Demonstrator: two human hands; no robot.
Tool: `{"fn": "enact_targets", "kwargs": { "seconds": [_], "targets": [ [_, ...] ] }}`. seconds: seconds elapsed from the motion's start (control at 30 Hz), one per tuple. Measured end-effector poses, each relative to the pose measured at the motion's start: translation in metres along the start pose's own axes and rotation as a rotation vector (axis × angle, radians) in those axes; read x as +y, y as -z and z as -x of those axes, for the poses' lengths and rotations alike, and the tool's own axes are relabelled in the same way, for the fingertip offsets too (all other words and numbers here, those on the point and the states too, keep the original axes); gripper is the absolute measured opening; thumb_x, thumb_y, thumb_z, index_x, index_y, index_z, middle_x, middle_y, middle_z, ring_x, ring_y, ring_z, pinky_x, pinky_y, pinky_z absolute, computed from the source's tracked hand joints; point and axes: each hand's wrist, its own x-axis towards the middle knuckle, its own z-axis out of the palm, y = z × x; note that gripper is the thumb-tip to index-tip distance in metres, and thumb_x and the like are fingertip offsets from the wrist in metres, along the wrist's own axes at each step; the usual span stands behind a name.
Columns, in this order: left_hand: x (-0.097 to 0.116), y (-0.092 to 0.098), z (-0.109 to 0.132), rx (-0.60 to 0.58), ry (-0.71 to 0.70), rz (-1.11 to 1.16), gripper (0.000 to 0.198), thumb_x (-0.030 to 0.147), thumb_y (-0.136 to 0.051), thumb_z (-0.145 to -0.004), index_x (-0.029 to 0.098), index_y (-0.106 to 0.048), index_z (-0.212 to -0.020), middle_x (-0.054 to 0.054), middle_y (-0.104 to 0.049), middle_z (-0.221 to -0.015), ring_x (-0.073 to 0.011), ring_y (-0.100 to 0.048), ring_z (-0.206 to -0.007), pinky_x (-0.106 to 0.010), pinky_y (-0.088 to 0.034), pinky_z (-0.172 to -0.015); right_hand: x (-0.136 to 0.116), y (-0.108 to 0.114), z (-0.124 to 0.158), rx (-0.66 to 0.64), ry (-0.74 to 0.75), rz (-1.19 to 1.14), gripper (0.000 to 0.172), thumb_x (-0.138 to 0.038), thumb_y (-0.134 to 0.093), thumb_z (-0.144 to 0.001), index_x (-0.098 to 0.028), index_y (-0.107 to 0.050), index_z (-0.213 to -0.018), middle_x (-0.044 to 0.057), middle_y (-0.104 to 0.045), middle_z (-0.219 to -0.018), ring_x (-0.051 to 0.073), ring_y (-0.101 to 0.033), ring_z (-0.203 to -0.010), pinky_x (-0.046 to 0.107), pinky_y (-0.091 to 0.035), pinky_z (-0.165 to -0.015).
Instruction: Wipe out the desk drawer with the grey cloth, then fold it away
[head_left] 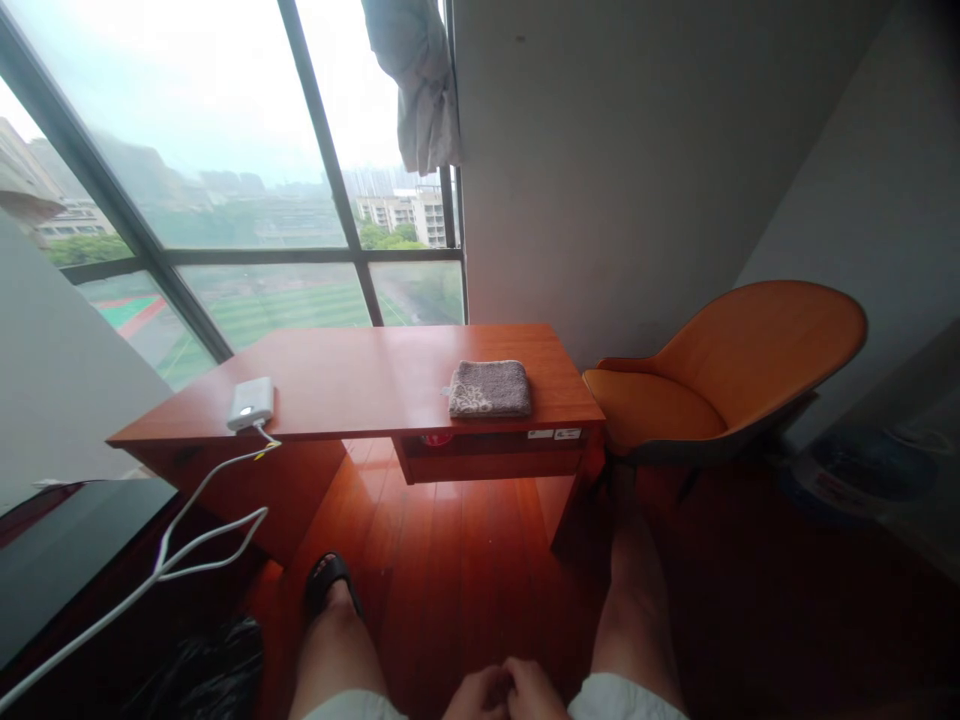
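Observation:
My left hand [478, 694] and my right hand [531, 690] rest together between my legs at the bottom edge of the view. Their fingers are curled in and touching, and no object shows in them. Part of both hands is cut off by the frame. Ahead, on the reddish wooden desk [352, 380], lies a folded grey-brown towel [490, 390] with a pale flower pattern at one corner. To its left, near the front edge, sits a white power bank [253, 400] with a white cable [161, 555] plugged in. Both hands are apart from the desk.
An orange chair [750, 370] stands right of the desk. Under the desktop is an open shelf [480, 442] holding small items. The cable hangs across the left side, near a dark flat surface [75, 560] and a black plastic bag [210, 670]. Large windows [247, 150] rise behind.

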Motion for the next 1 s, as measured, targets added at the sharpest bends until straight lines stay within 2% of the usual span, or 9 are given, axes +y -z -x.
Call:
{"fn": "enact_targets", "kwargs": {
  "seconds": [0.17,0.33,0.6,0.67,0.73,0.87,0.93,1.0],
  "targets": [
    [-0.005,-0.003,0.000,0.061,-0.007,0.017,0.051,0.033,-0.059,-0.070,0.043,-0.058,-0.120,0.004,-0.070,-0.105,-0.0320,-0.059,-0.102,-0.043,-0.044,-0.083,0.001,0.000,0.001,0.006,-0.004,-0.006,0.034,-0.010,-0.041,-0.078,-0.021,-0.069,-0.094,0.009,-0.073,-0.100,0.020,-0.066,-0.097,0.030,-0.046,-0.083],
    [-0.006,0.000,0.002,0.033,0.000,0.003,0.046,0.033,-0.058,-0.071,0.041,-0.061,-0.116,0.003,-0.071,-0.099,-0.0314,-0.060,-0.101,-0.043,-0.043,-0.083,0.001,0.000,0.001,0.005,0.001,0.008,0.035,-0.010,-0.040,-0.078,-0.021,-0.069,-0.095,0.009,-0.072,-0.101,0.019,-0.066,-0.099,0.029,-0.045,-0.084],
    [-0.003,-0.004,0.002,0.037,0.005,-0.028,0.046,0.033,-0.060,-0.072,0.042,-0.061,-0.117,0.004,-0.071,-0.102,-0.0307,-0.062,-0.099,-0.042,-0.045,-0.082,0.003,-0.004,-0.003,0.002,-0.008,0.052,0.036,-0.008,-0.040,-0.078,-0.022,-0.069,-0.094,0.009,-0.072,-0.102,0.020,-0.065,-0.100,0.030,-0.045,-0.085],
    [0.002,0.007,0.004,0.070,0.022,-0.068,0.040,0.034,-0.059,-0.077,0.043,-0.061,-0.115,0.006,-0.071,-0.102,-0.0301,-0.061,-0.102,-0.042,-0.046,-0.081,0.005,-0.005,-0.004,0.008,-0.003,0.061,0.036,-0.007,-0.041,-0.077,-0.021,-0.069,-0.094,0.010,-0.072,-0.103,0.020,-0.065,-0.100,0.030,-0.045,-0.086],
    [0.007,0.027,0.006,0.121,0.044,-0.110,0.032,0.036,-0.056,-0.084,0.041,-0.061,-0.115,0.006,-0.068,-0.107,-0.0289,-0.060,-0.105,-0.041,-0.047,-0.082,0.007,-0.005,-0.005,0.013,0.006,0.066,0.036,-0.007,-0.041,-0.076,-0.021,-0.069,-0.094,0.010,-0.072,-0.103,0.020,-0.065,-0.101,0.030,-0.044,-0.087],
    [0.011,0.069,0.007,0.167,0.067,-0.130,0.029,0.038,-0.052,-0.092,0.023,-0.059,-0.115,-0.004,-0.061,-0.118,-0.0250,-0.059,-0.106,-0.041,-0.051,-0.086,0.013,-0.004,-0.006,0.007,0.004,0.090,0.037,-0.008,-0.042,-0.076,-0.021,-0.068,-0.098,0.009,-0.071,-0.106,0.020,-0.063,-0.104,0.030,-0.043,-0.090],
    [0.011,0.072,0.008,0.163,0.072,-0.131,0.029,0.036,-0.054,-0.091,0.019,-0.059,-0.114,-0.005,-0.060,-0.118,-0.0247,-0.059,-0.105,-0.041,-0.051,-0.086,0.014,-0.003,-0.007,0.006,0.010,0.094,0.036,-0.009,-0.042,-0.077,-0.022,-0.068,-0.098,0.009,-0.071,-0.106,0.020,-0.062,-0.106,0.029,-0.042,-0.091],
    [0.010,0.059,0.009,0.145,0.070,-0.128,0.024,0.036,-0.056,-0.089,0.024,-0.063,-0.109,-0.002,-0.064,-0.112,-0.0257,-0.060,-0.104,-0.041,-0.051,-0.085,0.014,-0.002,-0.007,0.006,0.021,0.089,0.034,-0.010,-0.043,-0.078,-0.022,-0.068,-0.097,0.008,-0.071,-0.104,0.019,-0.062,-0.105,0.029,-0.042,-0.091]
  ]
}}
